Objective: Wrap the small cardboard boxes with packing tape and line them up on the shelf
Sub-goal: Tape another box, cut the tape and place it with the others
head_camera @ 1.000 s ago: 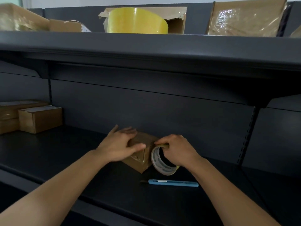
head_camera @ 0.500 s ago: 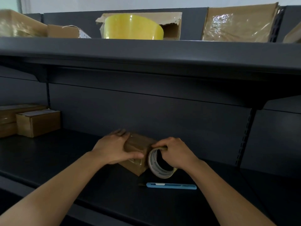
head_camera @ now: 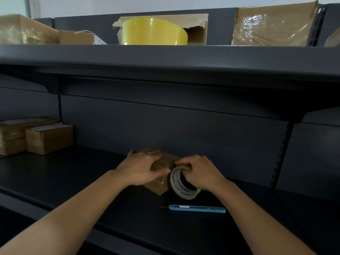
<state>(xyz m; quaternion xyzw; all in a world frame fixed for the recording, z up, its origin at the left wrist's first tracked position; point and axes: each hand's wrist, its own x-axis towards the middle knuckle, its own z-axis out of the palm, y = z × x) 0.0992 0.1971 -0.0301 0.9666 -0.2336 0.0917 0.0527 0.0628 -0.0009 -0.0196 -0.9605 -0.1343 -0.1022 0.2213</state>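
Observation:
A small cardboard box [head_camera: 159,186] stands on the dark shelf [head_camera: 73,173] in the middle of the view. My left hand [head_camera: 141,168] grips it from above, thumb across its near face. My right hand [head_camera: 198,172] holds a roll of packing tape [head_camera: 181,186] against the box's right side, fingers curled over the roll's top. Most of the box is hidden under my hands. Two other small boxes [head_camera: 48,138] sit side by side at the far left of the same shelf.
A blue utility knife [head_camera: 197,208] lies on the shelf just in front of the tape roll. The upper shelf [head_camera: 165,57] overhangs and carries a big yellow tape roll [head_camera: 152,32], a torn carton and taped boxes.
Both hands keep their grip on the box and the tape roll. My right hand and the roll have shifted slightly toward the box's top edge; the view has tilted up a little.

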